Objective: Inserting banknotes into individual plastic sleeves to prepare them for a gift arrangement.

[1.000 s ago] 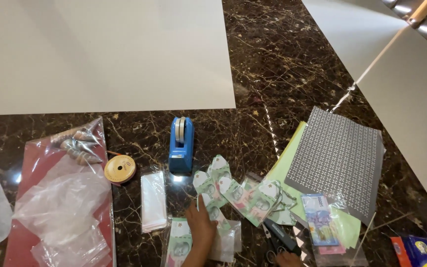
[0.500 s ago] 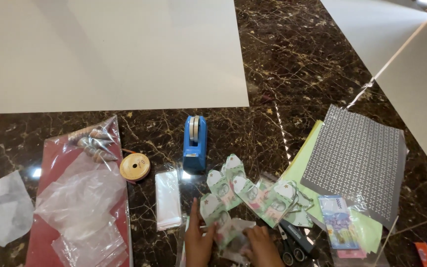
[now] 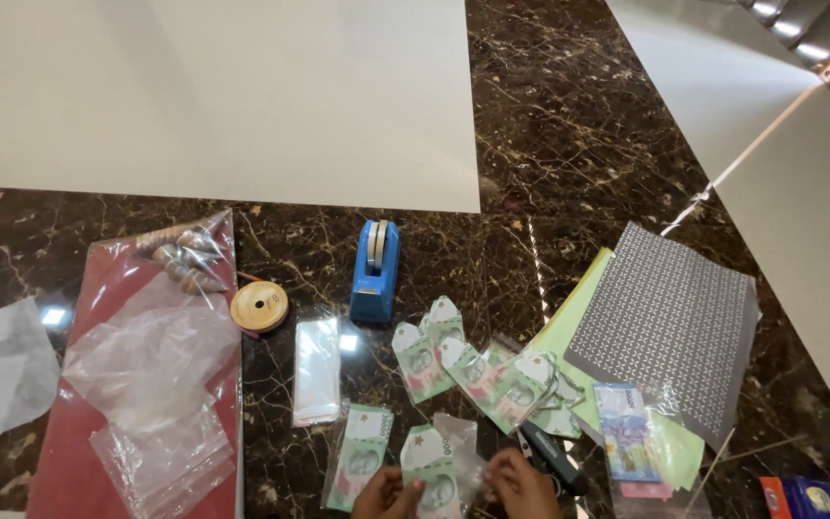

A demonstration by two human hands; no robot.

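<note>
Two hands [image 3: 453, 490] on one green banknote [image 3: 431, 466]

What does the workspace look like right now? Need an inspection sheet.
Surface: dark marble floor, white board lying on it.
Job's things: green banknote and clear sleeve between both hands.
Clutter: folded banknotes, blue tape dispenser, ribbon spool, plastic bags, red sheet, patterned grey sheet, black stapler.
Grips: left hand and right hand both pinch the banknote and sleeve.
Cables: nothing seen.
Surroundings: pale panels at right.
</note>
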